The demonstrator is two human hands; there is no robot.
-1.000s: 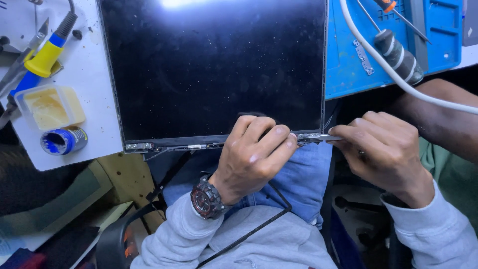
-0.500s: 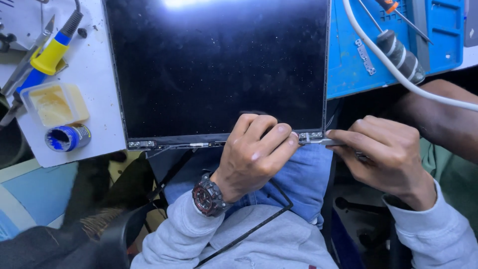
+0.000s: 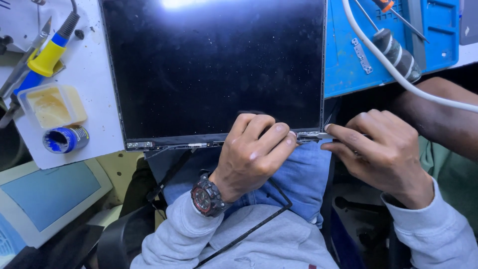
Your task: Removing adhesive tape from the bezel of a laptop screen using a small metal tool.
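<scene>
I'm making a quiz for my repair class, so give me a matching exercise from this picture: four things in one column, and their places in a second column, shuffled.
Things:
1. Left hand
2. Right hand
3. Small round blue-labelled tin
4. Grey-handled screwdriver

Places:
A. On the blue work mat, top right
B. Pressing on the bottom edge of the large black screen panel, near its middle
C. On the white bench, left of the panel, below a square tub of yellow paste
D. Pinching at the panel's bottom right corner

Pairs: 1-B, 2-D, 3-C, 4-A

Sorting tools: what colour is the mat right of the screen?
Blue mat, beside the dark screen; head view.
</scene>
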